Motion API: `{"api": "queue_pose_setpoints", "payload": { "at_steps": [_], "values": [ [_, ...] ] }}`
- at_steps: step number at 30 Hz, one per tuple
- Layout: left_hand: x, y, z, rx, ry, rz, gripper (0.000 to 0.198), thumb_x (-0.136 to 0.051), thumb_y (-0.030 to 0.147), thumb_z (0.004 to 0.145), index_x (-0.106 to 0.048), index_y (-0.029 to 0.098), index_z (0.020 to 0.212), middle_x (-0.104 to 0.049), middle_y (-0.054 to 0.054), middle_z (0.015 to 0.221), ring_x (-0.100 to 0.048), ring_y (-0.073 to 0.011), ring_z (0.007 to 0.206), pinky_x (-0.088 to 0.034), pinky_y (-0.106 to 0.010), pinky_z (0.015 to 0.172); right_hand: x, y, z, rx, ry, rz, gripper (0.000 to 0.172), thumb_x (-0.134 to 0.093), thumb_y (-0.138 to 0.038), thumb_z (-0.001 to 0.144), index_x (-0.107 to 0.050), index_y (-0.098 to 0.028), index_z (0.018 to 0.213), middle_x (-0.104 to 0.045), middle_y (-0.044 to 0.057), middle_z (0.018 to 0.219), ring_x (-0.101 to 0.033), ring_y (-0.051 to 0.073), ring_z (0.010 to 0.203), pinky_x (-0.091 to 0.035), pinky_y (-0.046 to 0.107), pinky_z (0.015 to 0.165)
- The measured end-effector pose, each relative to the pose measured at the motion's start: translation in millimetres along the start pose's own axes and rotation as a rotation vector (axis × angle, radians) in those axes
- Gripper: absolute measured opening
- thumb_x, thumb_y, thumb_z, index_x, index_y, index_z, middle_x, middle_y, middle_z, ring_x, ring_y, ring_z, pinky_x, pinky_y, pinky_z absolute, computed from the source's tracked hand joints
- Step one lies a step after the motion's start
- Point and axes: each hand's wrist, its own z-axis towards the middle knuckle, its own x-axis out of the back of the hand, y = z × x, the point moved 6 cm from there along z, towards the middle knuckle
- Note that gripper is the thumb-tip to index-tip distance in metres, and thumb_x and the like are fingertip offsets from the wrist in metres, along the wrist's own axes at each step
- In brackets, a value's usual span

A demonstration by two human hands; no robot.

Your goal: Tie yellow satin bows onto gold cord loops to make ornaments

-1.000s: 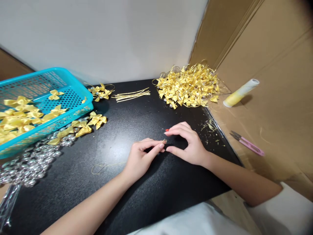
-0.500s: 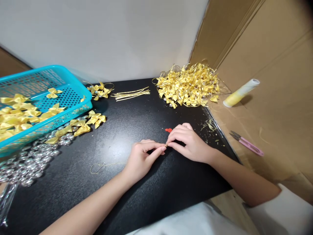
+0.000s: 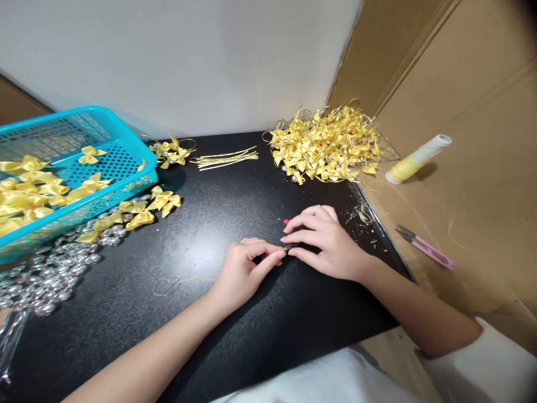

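My left hand [image 3: 251,268] pinches a short end of gold thread [image 3: 287,249] between thumb and forefinger. From under this hand a fine gold thread [image 3: 193,279] runs left and loops on the black table, with what looks like a thin needle [image 3: 173,284] in the loop. My right hand [image 3: 323,240] is right beside the pinched end, thumb and fingers apart around it. Whether its fingertips touch the thread I cannot tell. A small red piece [image 3: 286,221] lies behind the right fingers, partly hidden by them.
Yellow ribbon bows fill part of a blue basket [image 3: 126,143] at left; silver beads [image 3: 54,274] and bows [image 3: 165,200] lie before it. Gold cords [image 3: 226,159] and a heap of finished bows [image 3: 323,145] are at the back. A spool tube [image 3: 417,159] and pink snips [image 3: 432,252] lie on cardboard at right.
My right thumb and fingers have parted from their pinch at the left fingertips, and the right fingers have spread. The left hand keeps its pinch in nearly the same place.
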Motion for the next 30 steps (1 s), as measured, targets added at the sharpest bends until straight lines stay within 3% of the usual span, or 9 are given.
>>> {"api": "queue_pose_setpoints", "payload": {
  "at_steps": [8, 19, 25, 30],
  "values": [
    [-1.8, -1, 0, -0.003, -0.034, 0.026, 0.02, -0.063, 0.027, 0.089, -0.073, 0.02, 0.074, -0.074, 0.002, 0.07, -0.065, -0.0132, 0.066, -0.044, -0.027, 0.072, -7, 1, 0, -0.017, 0.032, 0.027, 0.013, -0.064, -0.024, 0.09, -0.07, -0.022, 0.079, -0.073, 0.001, 0.091, -0.056, 0.019, 0.094, -0.031, 0.04, 0.086],
    [-0.6, 2, 2, 0.033, -0.023, 0.0, 0.022, -0.06, 0.029, 0.09, -0.073, 0.02, 0.074, -0.073, 0.0, 0.068, -0.065, -0.0146, 0.065, -0.045, -0.028, 0.07, 5, 7, 0, -0.093, 0.106, 0.043, 0.011, -0.067, -0.023, 0.084, -0.071, -0.023, 0.074, -0.073, 0.001, 0.086, -0.058, 0.02, 0.09, -0.033, 0.042, 0.086],
    [0.9, 0, 1, 0.058, -0.017, -0.005, 0.021, -0.06, 0.029, 0.09, -0.074, 0.019, 0.078, -0.073, 0.0, 0.068, -0.064, -0.0148, 0.065, -0.045, -0.027, 0.068, 15, 17, 0, -0.22, 0.149, 0.144, 0.016, -0.056, -0.024, 0.091, -0.072, -0.022, 0.093, -0.072, 0.005, 0.094, -0.059, 0.022, 0.094, -0.038, 0.041, 0.086],
    [1.3, -1, 1, 0.062, -0.01, -0.002, 0.023, -0.061, 0.03, 0.089, -0.072, 0.019, 0.072, -0.071, 0.001, 0.065, -0.062, -0.0136, 0.063, -0.044, -0.026, 0.068, -4, 7, 0, -0.136, -0.011, 0.117, 0.014, -0.065, -0.029, 0.089, -0.072, -0.022, 0.099, -0.072, 0.003, 0.099, -0.057, 0.021, 0.099, -0.031, 0.041, 0.089]
  ]
}}
